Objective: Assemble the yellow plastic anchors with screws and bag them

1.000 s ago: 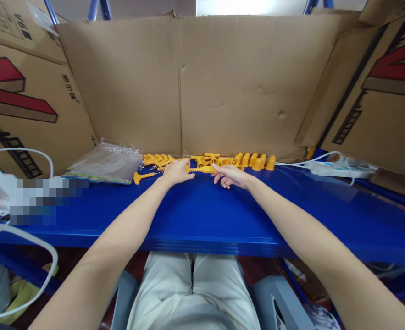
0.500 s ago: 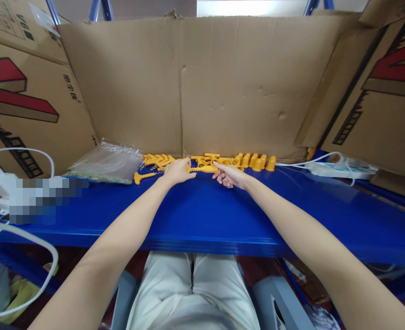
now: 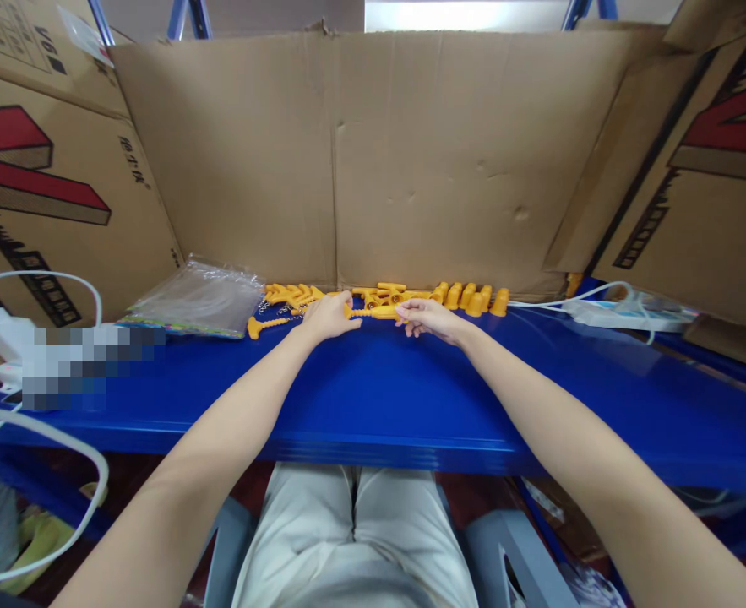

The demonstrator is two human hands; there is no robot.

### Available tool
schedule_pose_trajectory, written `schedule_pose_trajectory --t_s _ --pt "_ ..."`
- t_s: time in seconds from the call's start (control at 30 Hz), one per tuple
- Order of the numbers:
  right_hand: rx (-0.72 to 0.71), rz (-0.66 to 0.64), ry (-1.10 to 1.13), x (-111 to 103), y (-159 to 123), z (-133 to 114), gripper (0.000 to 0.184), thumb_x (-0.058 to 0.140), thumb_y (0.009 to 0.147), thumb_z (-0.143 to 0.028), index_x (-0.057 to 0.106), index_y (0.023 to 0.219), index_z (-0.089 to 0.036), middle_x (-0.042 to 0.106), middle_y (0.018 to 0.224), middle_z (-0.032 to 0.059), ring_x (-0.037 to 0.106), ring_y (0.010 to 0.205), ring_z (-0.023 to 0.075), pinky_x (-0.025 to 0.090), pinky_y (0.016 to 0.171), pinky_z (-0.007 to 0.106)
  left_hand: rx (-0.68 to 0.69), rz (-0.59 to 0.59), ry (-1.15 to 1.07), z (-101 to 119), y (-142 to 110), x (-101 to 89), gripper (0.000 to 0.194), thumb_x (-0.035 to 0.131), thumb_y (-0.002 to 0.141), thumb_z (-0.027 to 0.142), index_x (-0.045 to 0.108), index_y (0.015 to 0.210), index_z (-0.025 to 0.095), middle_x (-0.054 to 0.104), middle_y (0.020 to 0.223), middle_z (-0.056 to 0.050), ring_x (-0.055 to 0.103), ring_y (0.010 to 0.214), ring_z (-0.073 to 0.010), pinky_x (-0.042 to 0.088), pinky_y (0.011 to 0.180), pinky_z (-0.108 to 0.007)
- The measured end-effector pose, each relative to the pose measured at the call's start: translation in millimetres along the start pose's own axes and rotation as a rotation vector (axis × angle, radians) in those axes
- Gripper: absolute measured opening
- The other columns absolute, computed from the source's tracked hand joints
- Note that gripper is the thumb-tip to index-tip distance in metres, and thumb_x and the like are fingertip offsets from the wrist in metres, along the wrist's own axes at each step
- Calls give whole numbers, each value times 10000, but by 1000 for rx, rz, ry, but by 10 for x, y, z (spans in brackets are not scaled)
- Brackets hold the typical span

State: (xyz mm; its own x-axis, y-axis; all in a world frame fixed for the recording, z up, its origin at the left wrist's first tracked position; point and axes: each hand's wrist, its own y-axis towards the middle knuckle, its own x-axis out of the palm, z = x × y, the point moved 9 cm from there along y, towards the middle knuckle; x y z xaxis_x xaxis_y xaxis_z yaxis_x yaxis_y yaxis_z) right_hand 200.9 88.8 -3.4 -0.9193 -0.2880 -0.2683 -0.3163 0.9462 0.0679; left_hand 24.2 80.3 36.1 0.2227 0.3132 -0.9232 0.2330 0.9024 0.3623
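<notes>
Both arms reach across the blue table (image 3: 373,397) to a row of yellow plastic parts at the cardboard wall. My left hand (image 3: 327,317) is closed on one end of a long yellow plastic piece (image 3: 373,312) that lies on the table. My right hand (image 3: 428,317) curls its fingers over the other end of that piece. Behind it lies a pile of yellow T-shaped parts (image 3: 293,295) with small chains, and a row of yellow cone-shaped caps (image 3: 471,298) stands to the right. One more yellow screw-like part (image 3: 264,324) lies left of my left hand.
A stack of clear plastic bags (image 3: 198,297) lies at the back left. White cables and a charger (image 3: 5,338) sit at the left edge, a white power strip (image 3: 626,314) at the right. Cardboard boxes (image 3: 411,152) wall in the table on three sides.
My right hand has turned from a pointing finger to fingers curled over the right end of the long yellow piece. The left hand has stayed in place.
</notes>
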Motion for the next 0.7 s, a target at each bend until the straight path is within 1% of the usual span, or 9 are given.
schedule_pose_trajectory --t_s 0.07,0.13,0.33,0.43,0.5,0.53,0.57,0.63,0.7 --pt "28 3 -8 33 -1 9 299 595 868 -387 535 713 -138 615 634 25 521 434 48 374 389 150 8 -1 -1 6 1 9 410 615 709 497 578 1019 231 681 858 -49 635 889 -270 445 729 -312" --pt "61 16 -1 65 -8 23 369 541 891 -433 500 658 -150 559 543 11 480 391 53 335 355 162 6 -2 2 0 5 19 410 612 710 505 580 1014 231 682 860 -52 635 892 -275 446 728 -316" --pt "148 63 138 147 -15 63 416 424 933 -482 461 656 -173 370 418 -53 312 336 46 222 314 158 -15 -1 -1 -30 16 27 417 608 703 527 580 1000 236 684 852 -48 639 873 -269 442 705 -307" --pt "268 27 163 177 -20 161 439 385 932 -521 473 686 -169 393 441 -43 299 340 45 210 320 159 -22 4 -6 -39 20 23 412 614 692 533 588 981 239 684 871 -50 637 878 -276 442 698 -311" --pt "318 -17 100 188 -29 215 449 356 932 -539 491 725 -164 472 498 -8 343 356 59 254 334 178 -19 4 -16 -42 26 28 408 632 676 521 595 968 239 683 889 -50 633 882 -271 441 699 -307" --pt "297 -19 32 171 -22 210 444 359 926 -548 506 764 -162 532 560 21 392 381 72 294 350 192 -17 1 -31 -43 30 34 402 640 669 514 599 958 237 683 882 -46 632 870 -264 439 696 -303" --pt "227 5 -63 135 -4 166 425 387 915 -551 521 821 -160 592 655 55 460 431 91 346 382 209 -14 -3 -53 -45 35 42 390 644 664 505 603 943 236 683 863 -40 631 849 -254 435 689 -297" --pt "-56 103 -320 61 23 -61 363 526 866 -509 533 964 -160 649 919 114 596 645 145 462 525 254 -10 -10 -111 -52 45 57 345 647 657 483 609 889 231 674 795 -21 625 789 -229 422 661 -286" --pt "-386 170 -628 114 -29 -324 371 672 790 -379 536 1055 -158 620 1101 135 614 915 204 496 744 318 -8 -17 -176 -62 55 73 301 657 641 460 603 819 222 651 712 0 609 723 -203 401 622 -271"
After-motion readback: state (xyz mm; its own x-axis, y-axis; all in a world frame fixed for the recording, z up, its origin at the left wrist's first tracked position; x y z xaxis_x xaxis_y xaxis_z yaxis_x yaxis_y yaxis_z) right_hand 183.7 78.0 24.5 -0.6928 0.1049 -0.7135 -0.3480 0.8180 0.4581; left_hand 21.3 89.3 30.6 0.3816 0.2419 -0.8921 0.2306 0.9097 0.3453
